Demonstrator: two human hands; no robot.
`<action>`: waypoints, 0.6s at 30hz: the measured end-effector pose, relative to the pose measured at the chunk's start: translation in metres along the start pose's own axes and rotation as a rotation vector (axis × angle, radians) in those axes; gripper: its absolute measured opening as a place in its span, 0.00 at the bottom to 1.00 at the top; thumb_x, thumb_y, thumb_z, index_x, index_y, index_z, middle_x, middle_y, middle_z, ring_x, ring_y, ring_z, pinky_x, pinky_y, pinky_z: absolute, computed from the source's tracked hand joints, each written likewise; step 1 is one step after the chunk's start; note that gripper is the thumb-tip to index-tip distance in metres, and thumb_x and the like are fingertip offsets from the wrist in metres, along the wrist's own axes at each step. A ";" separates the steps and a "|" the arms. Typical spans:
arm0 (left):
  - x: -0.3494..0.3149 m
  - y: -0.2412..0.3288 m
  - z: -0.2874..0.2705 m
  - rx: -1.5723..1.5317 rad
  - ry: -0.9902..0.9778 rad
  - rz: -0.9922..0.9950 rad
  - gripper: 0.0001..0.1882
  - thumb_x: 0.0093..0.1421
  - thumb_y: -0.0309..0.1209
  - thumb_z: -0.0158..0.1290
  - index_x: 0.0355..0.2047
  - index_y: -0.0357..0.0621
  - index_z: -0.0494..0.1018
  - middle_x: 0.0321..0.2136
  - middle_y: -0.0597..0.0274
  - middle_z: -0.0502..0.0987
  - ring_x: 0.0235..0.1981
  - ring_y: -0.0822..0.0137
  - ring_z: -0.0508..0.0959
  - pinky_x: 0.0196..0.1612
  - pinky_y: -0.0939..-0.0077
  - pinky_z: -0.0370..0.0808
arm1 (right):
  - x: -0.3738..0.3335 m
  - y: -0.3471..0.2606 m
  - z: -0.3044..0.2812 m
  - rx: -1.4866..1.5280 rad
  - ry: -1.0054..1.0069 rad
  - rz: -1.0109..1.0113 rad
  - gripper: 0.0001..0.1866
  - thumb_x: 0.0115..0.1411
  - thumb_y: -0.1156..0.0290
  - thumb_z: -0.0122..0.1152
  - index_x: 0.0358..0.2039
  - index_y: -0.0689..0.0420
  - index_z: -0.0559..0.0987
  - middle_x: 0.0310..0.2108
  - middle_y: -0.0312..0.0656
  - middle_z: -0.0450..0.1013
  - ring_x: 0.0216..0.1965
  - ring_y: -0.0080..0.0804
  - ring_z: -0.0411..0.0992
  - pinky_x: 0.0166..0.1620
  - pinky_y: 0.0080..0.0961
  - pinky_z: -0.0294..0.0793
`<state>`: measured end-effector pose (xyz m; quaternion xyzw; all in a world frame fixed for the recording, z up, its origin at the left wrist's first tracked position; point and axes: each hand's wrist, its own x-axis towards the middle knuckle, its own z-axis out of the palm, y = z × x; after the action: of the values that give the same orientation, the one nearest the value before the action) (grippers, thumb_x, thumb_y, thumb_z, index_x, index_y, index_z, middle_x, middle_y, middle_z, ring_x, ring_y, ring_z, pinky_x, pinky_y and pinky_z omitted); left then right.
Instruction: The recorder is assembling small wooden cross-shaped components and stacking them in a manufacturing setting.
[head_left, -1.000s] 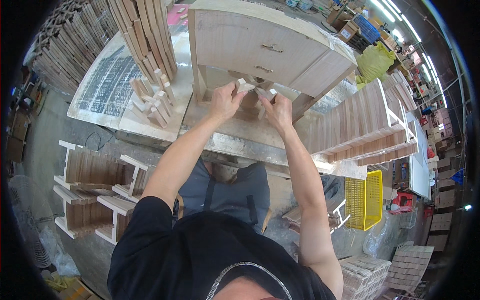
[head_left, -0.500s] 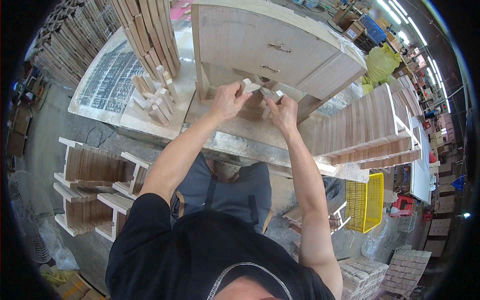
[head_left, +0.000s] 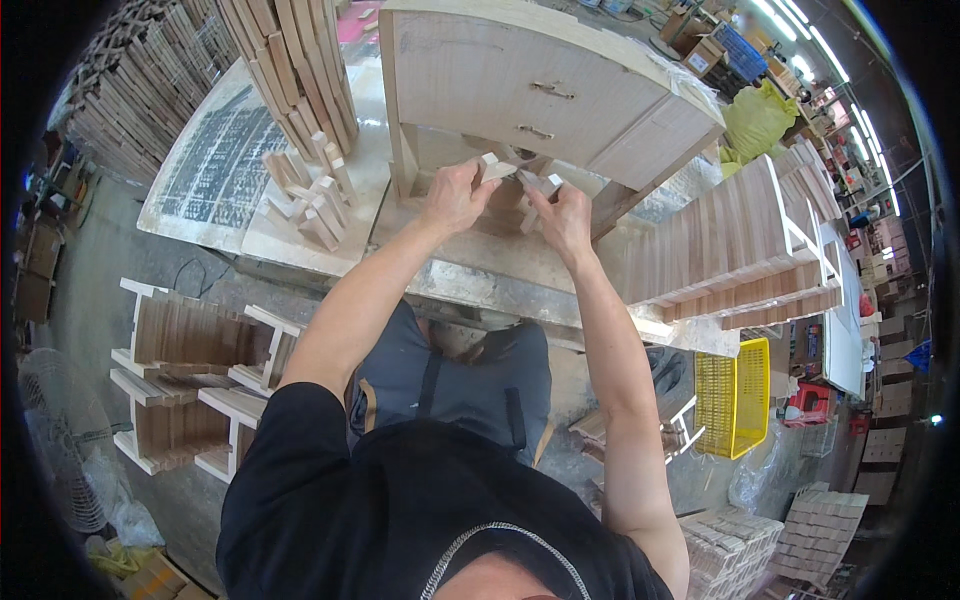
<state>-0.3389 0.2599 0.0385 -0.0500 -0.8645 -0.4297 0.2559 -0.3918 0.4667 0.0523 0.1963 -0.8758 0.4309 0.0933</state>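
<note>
A short pale wooden block (head_left: pixel 493 168) is pinched in my left hand (head_left: pixel 453 198), its fingers closed around one end. My right hand (head_left: pixel 565 215) grips another wooden block (head_left: pixel 549 184) between thumb and fingers. The inner ends of the two blocks come close together; whether they touch I cannot tell. Both hands are at the open front of a wooden machine housing (head_left: pixel 490 75) with two small metal handles. Inside it, behind the blocks, the parts are shadowed and partly hidden by my hands.
Short wooden pieces (head_left: pixel 318 215) stand left of the housing, below a tall stack of wooden strips (head_left: pixel 295 60). Rows of wooden parts (head_left: pixel 710 235) lie on the table's right. Stacked wooden frames (head_left: pixel 185 335) stand at lower left, and a yellow crate (head_left: pixel 733 400) at right.
The whole view has shifted slightly. Both hands keep nearly the same place and hold on the blocks.
</note>
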 end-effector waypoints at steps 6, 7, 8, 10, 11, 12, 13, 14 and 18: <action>0.000 0.000 0.000 -0.013 0.013 -0.025 0.15 0.62 0.36 0.60 0.38 0.33 0.78 0.26 0.43 0.79 0.27 0.47 0.81 0.33 0.59 0.74 | 0.000 -0.009 -0.003 -0.048 -0.042 0.032 0.22 0.59 0.55 0.71 0.30 0.66 0.81 0.23 0.53 0.78 0.28 0.51 0.78 0.35 0.41 0.75; 0.001 0.001 -0.001 0.009 -0.002 -0.037 0.14 0.62 0.35 0.60 0.38 0.33 0.77 0.26 0.42 0.79 0.27 0.46 0.80 0.33 0.59 0.74 | -0.004 -0.012 -0.004 -0.105 -0.029 0.020 0.23 0.59 0.54 0.70 0.30 0.66 0.81 0.23 0.53 0.78 0.28 0.52 0.78 0.35 0.42 0.75; -0.002 -0.001 0.001 0.010 -0.004 -0.041 0.14 0.62 0.35 0.60 0.38 0.33 0.77 0.26 0.42 0.79 0.27 0.46 0.80 0.33 0.59 0.74 | -0.008 -0.014 -0.005 -0.160 -0.016 0.009 0.23 0.59 0.53 0.70 0.30 0.66 0.80 0.23 0.53 0.78 0.29 0.52 0.79 0.36 0.43 0.76; -0.004 -0.001 0.003 -0.008 0.031 -0.010 0.14 0.62 0.35 0.60 0.37 0.33 0.77 0.25 0.42 0.79 0.26 0.46 0.80 0.32 0.59 0.73 | -0.016 -0.012 -0.006 -0.213 -0.019 -0.011 0.23 0.60 0.53 0.69 0.31 0.65 0.80 0.23 0.53 0.78 0.30 0.53 0.79 0.37 0.44 0.76; -0.001 -0.003 0.003 -0.007 0.030 -0.011 0.14 0.62 0.35 0.60 0.37 0.33 0.77 0.25 0.42 0.79 0.26 0.46 0.80 0.32 0.59 0.73 | -0.017 -0.011 -0.006 -0.266 -0.022 -0.030 0.23 0.60 0.53 0.68 0.31 0.65 0.80 0.23 0.53 0.78 0.30 0.53 0.79 0.38 0.44 0.77; 0.000 0.004 -0.002 -0.001 0.040 0.012 0.13 0.62 0.34 0.60 0.35 0.34 0.76 0.25 0.41 0.78 0.27 0.44 0.79 0.33 0.56 0.73 | -0.016 -0.010 -0.007 -0.265 -0.025 -0.021 0.23 0.60 0.53 0.68 0.31 0.65 0.80 0.23 0.53 0.78 0.30 0.53 0.79 0.38 0.44 0.77; 0.000 0.008 -0.003 0.006 0.050 0.036 0.13 0.61 0.34 0.60 0.32 0.34 0.75 0.24 0.41 0.77 0.29 0.41 0.79 0.33 0.54 0.73 | -0.014 -0.010 -0.007 -0.283 -0.043 -0.022 0.22 0.60 0.53 0.68 0.31 0.64 0.80 0.23 0.53 0.78 0.31 0.53 0.79 0.38 0.45 0.77; -0.003 0.006 -0.001 0.005 0.041 0.032 0.13 0.61 0.34 0.60 0.32 0.34 0.75 0.24 0.41 0.77 0.29 0.41 0.79 0.33 0.54 0.73 | -0.013 -0.010 -0.008 -0.300 -0.061 -0.023 0.21 0.60 0.54 0.67 0.31 0.64 0.80 0.23 0.53 0.78 0.31 0.53 0.80 0.39 0.45 0.77; 0.005 -0.001 -0.004 0.012 -0.027 -0.032 0.13 0.61 0.34 0.60 0.35 0.34 0.76 0.24 0.41 0.78 0.29 0.41 0.79 0.34 0.54 0.73 | -0.010 -0.020 -0.014 -0.303 -0.088 -0.039 0.21 0.61 0.54 0.67 0.31 0.63 0.80 0.23 0.52 0.78 0.31 0.54 0.79 0.39 0.46 0.77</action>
<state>-0.3414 0.2558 0.0423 -0.0404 -0.8710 -0.4280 0.2376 -0.3743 0.4694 0.0721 0.2159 -0.9301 0.2827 0.0917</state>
